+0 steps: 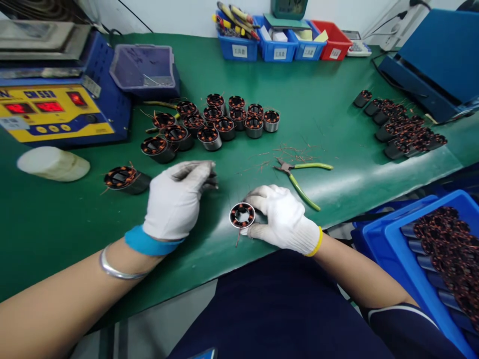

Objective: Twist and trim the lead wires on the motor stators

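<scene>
My right hand, in a white knit glove, grips a wire-wound motor stator from its right side. The stator stands near the front edge of the table with its copper coils facing up, and a wire end sticks out toward me. To its left, my left hand, also gloved, hovers with fingertips pinched together. Whatever those fingers hold, if anything, I cannot make out. Beside the left hand another stator lies tilted. Green-handled cutting pliers rest spread apart beyond my right hand.
Several stators are grouped behind my hands, with more at right. Copper wire scraps lie near the pliers. A digital-display unit, white cylinder and purple bin stand left. A blue crate holds stators.
</scene>
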`<act>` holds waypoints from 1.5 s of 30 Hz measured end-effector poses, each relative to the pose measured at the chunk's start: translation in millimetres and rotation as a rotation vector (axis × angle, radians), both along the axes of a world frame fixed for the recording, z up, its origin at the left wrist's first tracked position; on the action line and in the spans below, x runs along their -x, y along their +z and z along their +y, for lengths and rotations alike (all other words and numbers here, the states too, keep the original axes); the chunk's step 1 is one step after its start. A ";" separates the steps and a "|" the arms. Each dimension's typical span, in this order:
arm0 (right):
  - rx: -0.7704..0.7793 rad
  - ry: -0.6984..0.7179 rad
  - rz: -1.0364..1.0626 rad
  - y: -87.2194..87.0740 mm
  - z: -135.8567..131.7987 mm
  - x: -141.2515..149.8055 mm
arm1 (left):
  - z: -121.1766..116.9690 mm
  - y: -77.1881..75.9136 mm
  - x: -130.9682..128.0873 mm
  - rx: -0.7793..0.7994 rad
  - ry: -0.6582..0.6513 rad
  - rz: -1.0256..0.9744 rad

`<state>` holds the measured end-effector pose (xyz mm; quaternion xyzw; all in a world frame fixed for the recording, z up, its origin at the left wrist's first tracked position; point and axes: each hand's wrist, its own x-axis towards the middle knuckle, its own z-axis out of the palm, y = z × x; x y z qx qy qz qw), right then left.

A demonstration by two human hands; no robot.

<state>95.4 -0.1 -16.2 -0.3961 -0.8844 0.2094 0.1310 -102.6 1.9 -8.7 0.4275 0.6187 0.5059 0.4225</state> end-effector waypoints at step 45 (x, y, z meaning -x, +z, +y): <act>-0.370 0.027 -0.569 31.5 44.0 -71.6 | -30.0 1.9 -23.5 0.201 -0.334 -0.315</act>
